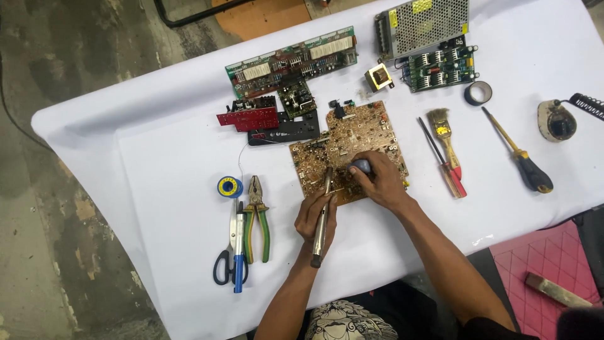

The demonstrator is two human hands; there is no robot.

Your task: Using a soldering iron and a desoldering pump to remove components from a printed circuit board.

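A person's left hand point(314, 217) grips a long metal desoldering pump point(323, 217), its tip resting on a brown circuit board point(349, 151) at the centre of a white-covered counter point(176, 189). The right hand point(377, 182) closes around a grey-handled tool point(361, 166) pressed to the same board. Left of the hands lie scissors point(229, 252), green-handled pliers point(257, 220) and a blue solder spool point(229, 186). To the right sit a paintbrush point(445, 135) and a yellow-shafted screwdriver point(519, 154). Farther back are a red board point(248, 118), a long green board point(292, 60), a roll of black tape point(478, 93) and a metal-caged power supply point(421, 25).
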